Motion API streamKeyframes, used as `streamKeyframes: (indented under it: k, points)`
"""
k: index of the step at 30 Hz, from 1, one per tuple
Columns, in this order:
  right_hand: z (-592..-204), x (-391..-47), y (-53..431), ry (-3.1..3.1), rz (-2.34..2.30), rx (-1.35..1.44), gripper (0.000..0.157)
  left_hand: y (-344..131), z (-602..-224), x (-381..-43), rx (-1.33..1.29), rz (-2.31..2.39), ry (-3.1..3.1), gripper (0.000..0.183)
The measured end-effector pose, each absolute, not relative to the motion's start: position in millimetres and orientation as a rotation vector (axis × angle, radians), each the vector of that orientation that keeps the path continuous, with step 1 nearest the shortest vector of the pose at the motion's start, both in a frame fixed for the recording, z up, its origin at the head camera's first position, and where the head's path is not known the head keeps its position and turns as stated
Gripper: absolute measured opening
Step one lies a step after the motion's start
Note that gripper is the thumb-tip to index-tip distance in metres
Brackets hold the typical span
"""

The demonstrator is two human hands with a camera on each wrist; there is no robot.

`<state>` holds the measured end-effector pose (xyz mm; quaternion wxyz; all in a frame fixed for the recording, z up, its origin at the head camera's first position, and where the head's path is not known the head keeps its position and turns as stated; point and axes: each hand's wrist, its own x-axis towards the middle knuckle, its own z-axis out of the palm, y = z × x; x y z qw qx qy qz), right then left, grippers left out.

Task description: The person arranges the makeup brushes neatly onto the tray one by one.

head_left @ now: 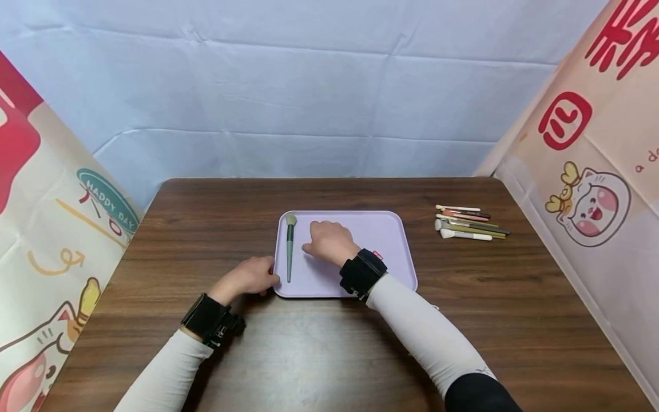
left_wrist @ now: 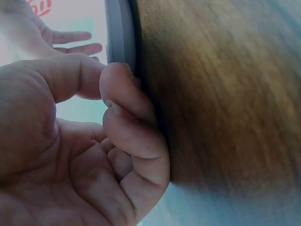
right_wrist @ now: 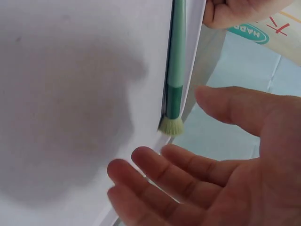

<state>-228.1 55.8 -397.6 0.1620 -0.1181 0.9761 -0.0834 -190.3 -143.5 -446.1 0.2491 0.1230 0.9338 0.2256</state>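
Dark wood-grain worktop (head_left: 319, 360) here, a creased pale blue cloth (head_left: 309, 86) across the far side, cartoon-printed sheets (head_left: 612, 143) flanking left and right. A lilac tray (head_left: 373, 226) sits mid-surface, and there's the green brush (head_left: 290, 252) lying along its left side, bristles far. The left grip (head_left: 250, 276) pinches the tray's near-left corner; the right grip (head_left: 330, 241) hovers over the tray, fingers loosely extended, holding nothing. Off to the right, more brushes (head_left: 463, 223) lie bunched.

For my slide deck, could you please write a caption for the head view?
Left hand holds a tray with one brush on it, right hand above; more brushes lie at right.
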Motion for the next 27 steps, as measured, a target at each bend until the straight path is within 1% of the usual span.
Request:
streamKeyframes:
  k: [7, 15, 27]
  points:
    - [-393.0, -227.6, 67.3, 2.802, -0.194, -0.341, 0.041, -143.2, -446.9, -190.3, 0.322, 0.622, 2.543, 0.01]
    - [-393.3, -227.9, 82.7, 2.813, -0.269, -0.353, 0.045, -144.1, -448.3, -190.5, 0.341, 0.613, 2.553, 0.009]
    - [-395.2, -224.1, 108.8, 2.823, -0.298, -0.398, 0.047, -144.7, -447.3, -190.5, 0.333, 0.63, 2.542, 0.009]
